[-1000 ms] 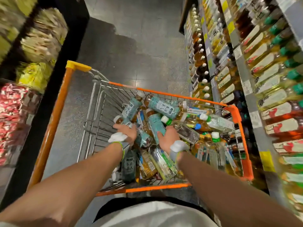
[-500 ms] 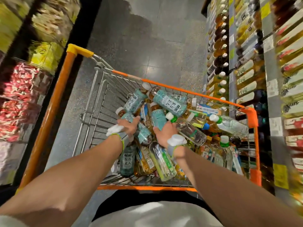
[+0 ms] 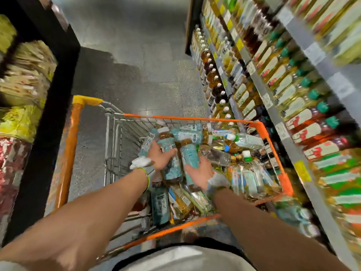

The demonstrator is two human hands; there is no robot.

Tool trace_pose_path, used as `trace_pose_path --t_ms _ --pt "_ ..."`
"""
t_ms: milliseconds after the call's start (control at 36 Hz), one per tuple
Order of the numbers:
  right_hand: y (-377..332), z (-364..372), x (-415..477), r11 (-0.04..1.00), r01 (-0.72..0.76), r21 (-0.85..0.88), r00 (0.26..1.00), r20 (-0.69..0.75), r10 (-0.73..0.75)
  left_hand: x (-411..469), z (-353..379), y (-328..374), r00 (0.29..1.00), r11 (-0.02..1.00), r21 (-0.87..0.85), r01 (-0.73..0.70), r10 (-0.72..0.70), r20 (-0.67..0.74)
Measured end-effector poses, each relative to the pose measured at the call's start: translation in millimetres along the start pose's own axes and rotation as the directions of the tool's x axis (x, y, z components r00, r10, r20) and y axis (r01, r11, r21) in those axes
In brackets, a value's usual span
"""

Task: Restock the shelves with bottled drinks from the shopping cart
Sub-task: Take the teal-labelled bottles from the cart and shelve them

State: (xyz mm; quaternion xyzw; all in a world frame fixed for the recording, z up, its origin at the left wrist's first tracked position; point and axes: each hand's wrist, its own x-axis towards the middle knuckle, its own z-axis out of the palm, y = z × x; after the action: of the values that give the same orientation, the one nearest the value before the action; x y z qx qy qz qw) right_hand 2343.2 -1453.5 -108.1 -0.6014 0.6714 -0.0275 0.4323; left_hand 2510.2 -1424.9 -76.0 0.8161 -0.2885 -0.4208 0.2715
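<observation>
Teal-labelled bottles [image 3: 189,154] lie in the shopping cart [image 3: 195,118], necks toward its far rim. My left hand [image 3: 161,158] grips one and my right hand [image 3: 199,171] another, fingers wrapped. Drink shelves [image 3: 281,131] stand right of the cart, nearer my right hand.

Both bare forearms reach forward and down, pretty much parallel. The left hand [image 3: 161,156] is palm-down, fingers curled over a teal-labelled plastic bottle [image 3: 168,144]. The right hand [image 3: 199,171], just beside it and a bit nearer the body, grips a second teal-labelled bottle [image 3: 190,153]. There's a white wrist wrap [image 3: 141,162] on each arm, plus a thin green band [image 3: 147,178] on the left.
</observation>
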Motion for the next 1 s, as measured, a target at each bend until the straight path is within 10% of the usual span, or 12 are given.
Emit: trace_pose_path --t_ms 417,1000 --pt "40.1 -54.4 -138.6 0.852 0.072 0.519 0.897 -0.407 0.172 -100.7 46.8 53.0 0.855 0.912 -0.104 -0.397 0.408 0.319" --pt "211.3 -244.8 -320.2 0.763 0.324 0.559 0.479 -0.793 0.377 -352.8 249.6 190.1 0.504 0.702 -0.255 -0.665 0.674 0.54"
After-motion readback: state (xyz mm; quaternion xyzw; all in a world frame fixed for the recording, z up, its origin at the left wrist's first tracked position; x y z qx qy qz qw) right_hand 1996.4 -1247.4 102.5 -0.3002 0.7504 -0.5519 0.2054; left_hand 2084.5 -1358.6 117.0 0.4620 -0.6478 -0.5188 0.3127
